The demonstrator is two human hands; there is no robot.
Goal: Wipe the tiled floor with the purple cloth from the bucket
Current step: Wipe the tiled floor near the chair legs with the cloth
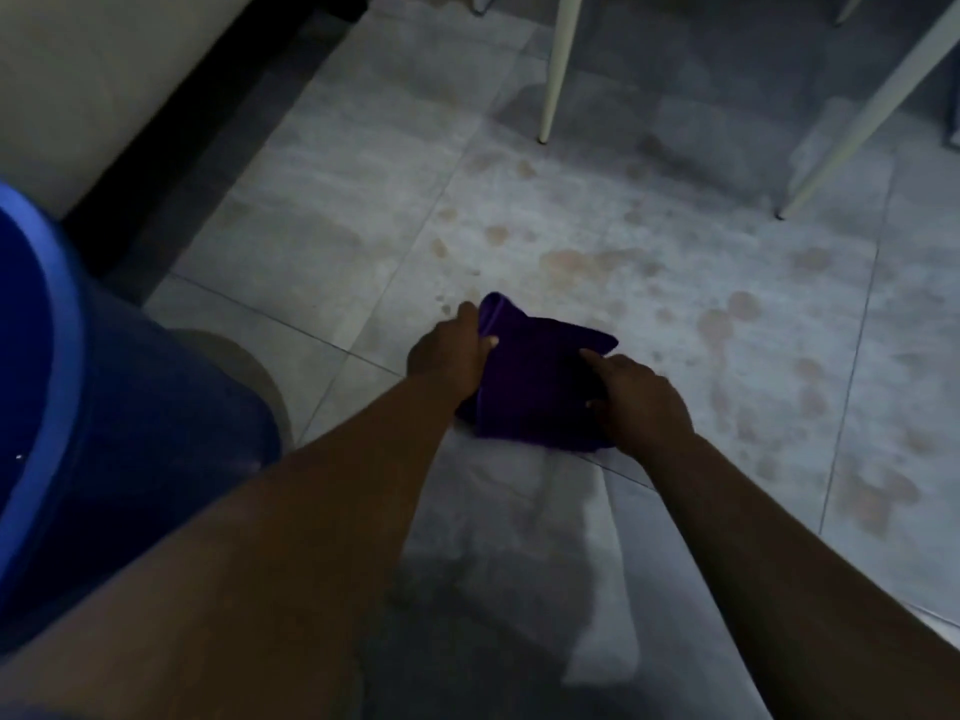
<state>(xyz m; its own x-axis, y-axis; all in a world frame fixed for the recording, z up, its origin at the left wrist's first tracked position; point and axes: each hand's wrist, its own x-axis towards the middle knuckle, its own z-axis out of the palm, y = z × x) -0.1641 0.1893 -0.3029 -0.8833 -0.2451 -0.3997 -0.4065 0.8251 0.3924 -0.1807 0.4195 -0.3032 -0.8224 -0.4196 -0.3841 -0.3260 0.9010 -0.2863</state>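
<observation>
Two hands hold the purple cloth (535, 381) in front of me, low over the tiled floor (322, 210). I see the left hand (449, 350) pinching the cloth's left edge and the right hand (639, 397) gripping its right side. Both hands are closed on the cloth, a little apart from each other. Brown spots (722, 324) mark the floor beyond and to the right of the cloth. I see the blue bucket (36, 387) at the far left, and two white chair legs (556, 70) stand farther back.
</observation>
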